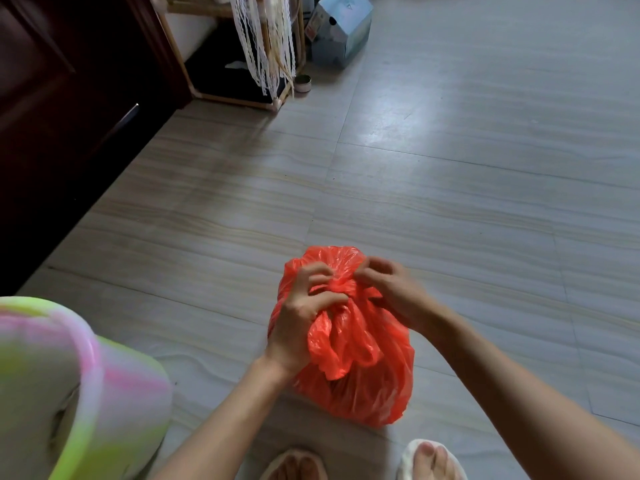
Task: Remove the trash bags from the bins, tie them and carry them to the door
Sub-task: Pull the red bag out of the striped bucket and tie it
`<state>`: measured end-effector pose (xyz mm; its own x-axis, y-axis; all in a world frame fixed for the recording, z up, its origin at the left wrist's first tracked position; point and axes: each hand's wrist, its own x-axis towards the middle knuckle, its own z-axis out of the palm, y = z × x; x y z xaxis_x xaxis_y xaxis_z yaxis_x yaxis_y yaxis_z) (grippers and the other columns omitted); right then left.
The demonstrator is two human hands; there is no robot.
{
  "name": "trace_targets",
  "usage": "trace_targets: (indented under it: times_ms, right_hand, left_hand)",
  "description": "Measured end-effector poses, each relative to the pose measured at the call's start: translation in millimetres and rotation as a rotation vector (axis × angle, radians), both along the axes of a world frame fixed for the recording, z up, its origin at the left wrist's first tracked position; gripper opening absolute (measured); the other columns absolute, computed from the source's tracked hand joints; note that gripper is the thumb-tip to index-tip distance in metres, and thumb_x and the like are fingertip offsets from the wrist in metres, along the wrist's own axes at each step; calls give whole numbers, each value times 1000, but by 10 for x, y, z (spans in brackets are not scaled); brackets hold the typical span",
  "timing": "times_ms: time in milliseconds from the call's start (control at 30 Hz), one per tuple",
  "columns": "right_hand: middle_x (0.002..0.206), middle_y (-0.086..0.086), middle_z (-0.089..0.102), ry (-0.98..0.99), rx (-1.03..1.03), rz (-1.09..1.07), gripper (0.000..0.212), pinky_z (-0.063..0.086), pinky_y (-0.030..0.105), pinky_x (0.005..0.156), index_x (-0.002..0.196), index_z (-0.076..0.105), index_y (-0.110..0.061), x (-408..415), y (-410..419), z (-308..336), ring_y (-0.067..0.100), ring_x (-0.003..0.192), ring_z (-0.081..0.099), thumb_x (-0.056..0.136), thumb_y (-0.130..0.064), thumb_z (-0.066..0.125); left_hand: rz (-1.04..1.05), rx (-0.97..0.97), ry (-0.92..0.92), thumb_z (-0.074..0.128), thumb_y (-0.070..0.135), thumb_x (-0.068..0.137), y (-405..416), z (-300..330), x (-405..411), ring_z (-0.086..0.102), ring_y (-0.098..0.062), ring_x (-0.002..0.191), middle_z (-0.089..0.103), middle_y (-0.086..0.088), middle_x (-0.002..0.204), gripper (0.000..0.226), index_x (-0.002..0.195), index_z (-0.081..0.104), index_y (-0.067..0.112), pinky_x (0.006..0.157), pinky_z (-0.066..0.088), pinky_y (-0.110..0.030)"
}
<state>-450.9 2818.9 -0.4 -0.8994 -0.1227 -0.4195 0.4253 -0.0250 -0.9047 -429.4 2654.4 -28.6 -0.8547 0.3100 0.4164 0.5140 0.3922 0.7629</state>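
A full red plastic trash bag [360, 375] sits on the tiled floor just in front of my feet. My left hand [304, 306] grips the gathered plastic at the bag's top from the left, fingers curled into it. My right hand [388, 285] pinches the twisted neck from the right. Both hands meet at a bunched knot of red plastic between them. A pink and green bin [86, 382] stands at the lower left, and its inside looks pale.
A dark wooden cabinet [69, 98] lines the left side. A wooden-framed stand with hanging lace strips [266, 46] is at the back, a small round tin [303, 83] and a light blue carton [341, 29] beside it. My slippered feet [429, 459] are at the bottom edge.
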Motion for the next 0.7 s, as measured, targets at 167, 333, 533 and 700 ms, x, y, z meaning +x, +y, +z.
trace_targets:
  times_ms: [167, 333, 533, 700]
  right_hand:
    - [66, 0, 51, -14, 3, -52, 25, 43, 13, 48, 70, 49, -16, -42, 49, 95, 1, 51, 50, 94, -10, 45]
    - [64, -2, 52, 309, 349, 66, 25, 41, 20, 60, 70, 51, -19, -124, 100, 208, -1, 54, 49, 92, -7, 48]
    - [68, 5, 55, 203, 171, 193, 26, 50, 14, 56, 79, 55, -12, -145, 251, 362, 2, 52, 59, 85, 12, 50]
    - [88, 4, 63, 502, 994, 351, 30, 38, 18, 64, 110, 57, -6, -127, 408, 138, 10, 74, 58, 84, 7, 50]
  left_hand:
    - [24, 26, -66, 57, 26, 79, -7, 55, -23, 55, -14, 106, 45, 4, 115, 18, 95, 65, 21, 93, 47, -25]
    - [45, -32, -50, 57, 25, 78, -19, 7, -23, 50, -8, 105, 47, -2, 114, 25, 97, 70, 14, 95, 41, -13]
    - [60, 112, -195, 63, 23, 76, -61, 54, -87, 50, 6, 107, 51, 9, 112, 18, 93, 70, 23, 91, 42, -10]
    - [27, 273, -433, 62, 27, 79, -38, 167, -101, 59, -14, 110, 67, 3, 106, 15, 89, 70, 20, 94, 46, -24]
